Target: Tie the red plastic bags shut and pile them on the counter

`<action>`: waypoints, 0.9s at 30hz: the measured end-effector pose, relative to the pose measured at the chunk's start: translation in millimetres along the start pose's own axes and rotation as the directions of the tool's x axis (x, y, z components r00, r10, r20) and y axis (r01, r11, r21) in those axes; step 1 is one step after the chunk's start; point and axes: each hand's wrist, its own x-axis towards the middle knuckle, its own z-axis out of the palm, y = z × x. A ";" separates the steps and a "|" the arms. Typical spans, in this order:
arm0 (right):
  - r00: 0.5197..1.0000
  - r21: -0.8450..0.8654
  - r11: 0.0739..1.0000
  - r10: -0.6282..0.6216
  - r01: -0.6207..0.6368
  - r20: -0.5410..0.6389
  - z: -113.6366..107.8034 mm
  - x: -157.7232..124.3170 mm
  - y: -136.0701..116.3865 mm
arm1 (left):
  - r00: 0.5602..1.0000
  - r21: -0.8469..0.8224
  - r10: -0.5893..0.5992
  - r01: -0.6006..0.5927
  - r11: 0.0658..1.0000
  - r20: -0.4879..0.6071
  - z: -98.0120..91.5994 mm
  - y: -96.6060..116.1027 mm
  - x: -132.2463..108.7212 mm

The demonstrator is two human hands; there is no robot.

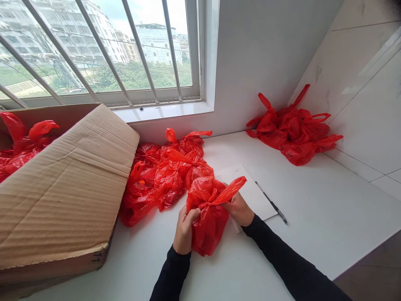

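Observation:
A knotted red plastic bag point(209, 230) is held between my two hands near the middle of the white table. My left hand point(184, 230) grips its left side, thumb on top. On the right side, my right hand point(239, 209) has its fingers closed on the bag near the knot, partly hidden behind a loose red end. Just behind lies a pile of tied red bags point(169, 175). Partly behind my right hand is a white paper point(253, 196), with a black pen point(275, 208) along its right edge.
An open cardboard box point(69, 179) with more red bags point(28, 146) inside stands at the left. Another group of red bags point(294, 129) sits in the back right corner of the table point(319, 213). A barred window is behind.

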 end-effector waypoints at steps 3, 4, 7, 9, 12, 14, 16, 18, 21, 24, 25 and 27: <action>0.999 0.047 0.999 -0.011 0.013 -0.047 -0.9 -1.5 4.6 | 1.000 -0.001 -0.007 0.007 1.000 -0.006 0.9 0.5 0.3; 0.999 0.058 0.998 -0.008 0.011 -0.053 -0.8 -2.2 5.7 | 1.000 0.011 -0.007 0.008 1.000 -0.006 1.2 0.2 1.0; 0.997 0.080 0.997 0.020 -0.015 -0.068 0.3 -3.6 7.3 | 1.000 0.040 0.000 0.000 0.999 -0.010 1.3 -1.5 3.6; 0.995 0.107 0.993 0.053 -0.044 -0.090 1.5 -3.4 7.7 | 1.000 0.046 0.003 -0.002 0.999 -0.017 1.0 -2.6 4.7; 0.991 0.159 0.985 0.089 -0.072 -0.100 3.2 -1.9 8.2 | 1.000 0.060 0.004 -0.002 0.998 -0.018 1.1 -2.3 4.9; 0.993 0.178 0.982 0.085 -0.070 -0.080 3.4 -1.3 8.2 | 1.000 0.073 0.008 -0.007 0.997 -0.017 1.8 -1.2 4.8; 0.996 0.188 0.981 0.064 -0.053 -0.054 2.4 -1.6 7.4 | 1.000 0.079 0.018 -0.017 0.997 -0.015 2.7 0.0 4.9; 0.998 0.187 0.982 0.044 -0.035 -0.043 0.4 -2.5 5.2 | 0.999 0.080 0.038 -0.038 0.996 -0.002 3.4 1.1 5.2; 0.996 0.144 0.990 0.013 -0.001 -0.086 -2.8 -3.9 -0.1 | 0.998 0.095 0.060 -0.062 0.994 0.026 3.3 2.0 5.4; 0.995 0.118 0.993 0.005 0.007 -0.098 -3.0 -4.6 -5.0 | 0.998 0.103 0.051 -0.053 0.993 0.023 2.8 1.9 5.2; 0.996 0.124 0.992 0.012 0.000 -0.091 -2.2 -4.6 -5.9 | 0.999 0.096 0.048 -0.050 0.994 0.019 2.7 1.7 5.1; 0.997 0.159 0.987 0.045 -0.035 -0.059 0.0 -4.7 -6.1 | 0.999 0.074 0.047 -0.048 0.996 0.014 2.8 1.4 5.1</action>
